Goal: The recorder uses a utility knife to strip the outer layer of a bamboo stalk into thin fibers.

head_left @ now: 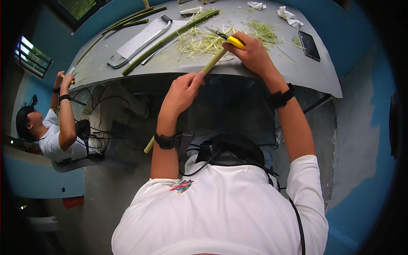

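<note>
The one view looks from the wearer's head through a wide fisheye lens, upright, facing steeply down and forward. The white shirt is nearest, filling the lower middle; the left hand and right hand sit farther off, upper middle, with the table bending across the top.

Workshop, small. Indicators: grey worktable bearing bow saw, green stalks, pale shavings; yellow-handled knife in hand; patchily painted wall.
</note>
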The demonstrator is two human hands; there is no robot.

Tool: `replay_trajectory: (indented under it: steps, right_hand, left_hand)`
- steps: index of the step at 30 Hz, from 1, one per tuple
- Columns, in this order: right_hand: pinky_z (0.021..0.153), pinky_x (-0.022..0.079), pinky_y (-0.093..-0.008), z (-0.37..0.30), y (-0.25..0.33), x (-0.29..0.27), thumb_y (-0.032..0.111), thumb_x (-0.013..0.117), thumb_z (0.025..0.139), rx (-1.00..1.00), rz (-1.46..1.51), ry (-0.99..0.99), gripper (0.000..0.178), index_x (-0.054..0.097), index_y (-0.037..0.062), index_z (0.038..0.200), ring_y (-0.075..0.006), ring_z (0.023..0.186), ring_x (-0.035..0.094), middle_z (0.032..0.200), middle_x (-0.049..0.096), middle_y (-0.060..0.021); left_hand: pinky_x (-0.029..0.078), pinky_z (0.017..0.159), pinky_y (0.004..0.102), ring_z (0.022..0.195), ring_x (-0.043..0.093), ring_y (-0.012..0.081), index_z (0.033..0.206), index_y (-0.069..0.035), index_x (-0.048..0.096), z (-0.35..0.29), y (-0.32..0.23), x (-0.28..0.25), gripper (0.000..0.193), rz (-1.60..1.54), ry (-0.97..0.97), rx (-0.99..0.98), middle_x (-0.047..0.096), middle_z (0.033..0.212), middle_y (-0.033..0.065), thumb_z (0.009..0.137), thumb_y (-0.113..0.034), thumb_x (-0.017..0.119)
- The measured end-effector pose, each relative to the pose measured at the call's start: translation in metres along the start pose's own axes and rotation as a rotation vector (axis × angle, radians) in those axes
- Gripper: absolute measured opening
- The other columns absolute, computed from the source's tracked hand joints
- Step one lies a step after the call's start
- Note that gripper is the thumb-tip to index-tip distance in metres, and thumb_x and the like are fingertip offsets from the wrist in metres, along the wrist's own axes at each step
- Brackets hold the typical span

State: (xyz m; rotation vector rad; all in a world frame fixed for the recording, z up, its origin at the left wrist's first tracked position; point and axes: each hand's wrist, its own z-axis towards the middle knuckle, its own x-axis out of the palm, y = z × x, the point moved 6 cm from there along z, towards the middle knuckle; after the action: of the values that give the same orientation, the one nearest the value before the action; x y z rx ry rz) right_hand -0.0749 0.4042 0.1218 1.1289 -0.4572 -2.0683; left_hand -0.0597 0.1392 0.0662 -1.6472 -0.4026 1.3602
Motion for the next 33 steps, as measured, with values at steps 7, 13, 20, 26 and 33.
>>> replay_trajectory:
  steps: [7, 13, 20, 26, 33]
  right_hand:
    - [0.076, 0.057, -0.0432, 0.001, -0.014, 0.000, 0.051, 0.082, 0.100, 0.047, 0.018, -0.076, 0.049, 0.078, 0.0039, 0.112, -0.0359, 0.082, 0.075, 0.089, 0.077, -0.0164]
    - [0.073, 0.056, -0.0431, 0.002, -0.015, 0.004, 0.051, 0.081, 0.102, 0.059, -0.012, -0.100, 0.049, 0.078, 0.0029, 0.108, -0.0337, 0.077, 0.072, 0.085, 0.075, -0.0174]
    - [0.074, 0.057, -0.0484, 0.005, 0.030, -0.001, 0.062, 0.068, 0.107, 0.129, -0.174, -0.236, 0.064, 0.069, 0.0035, 0.132, -0.0421, 0.087, 0.078, 0.088, 0.076, -0.0229]
    - [0.080, 0.057, -0.0604, 0.003, 0.080, 0.018, 0.069, 0.053, 0.111, 0.126, -0.442, -0.182, 0.079, 0.052, -0.0002, 0.151, -0.0540, 0.092, 0.075, 0.093, 0.076, -0.0310]
    - [0.065, 0.052, -0.0577, -0.013, 0.123, 0.085, 0.064, 0.064, 0.108, -0.059, -0.537, 0.359, 0.068, 0.066, 0.0021, 0.080, -0.0488, 0.069, 0.068, 0.069, 0.067, -0.0242]
  left_hand:
    - [0.051, 0.071, 0.0297, 0.076, 0.062, 0.0115, 0.116, -0.001, 0.072, -0.044, 0.040, -0.030, 0.052, -0.149, 0.083, -0.144, 0.064, 0.084, 0.0027, 0.119, -0.049, 0.054]
    - [0.051, 0.073, 0.0339, 0.078, 0.061, 0.0150, 0.106, -0.001, 0.070, -0.083, 0.064, -0.051, 0.045, -0.087, 0.211, -0.248, 0.063, 0.081, 0.0037, 0.118, -0.043, 0.058]
    - [0.046, 0.067, 0.0428, 0.068, 0.053, 0.0269, 0.098, 0.000, 0.065, -0.066, 0.059, -0.057, 0.049, 0.000, -0.047, 0.049, 0.058, 0.077, 0.0138, 0.117, -0.044, 0.059]
    - [0.048, 0.069, 0.0514, 0.072, 0.056, 0.0450, 0.096, 0.001, 0.060, -0.053, 0.056, -0.047, 0.051, -0.090, -0.140, 0.057, 0.059, 0.076, 0.0225, 0.118, -0.045, 0.056]
    - [0.051, 0.074, 0.0538, 0.081, 0.061, 0.0517, 0.096, 0.002, 0.062, -0.040, 0.066, -0.042, 0.055, -0.213, -0.299, -0.026, 0.064, 0.083, 0.0280, 0.118, -0.048, 0.053]
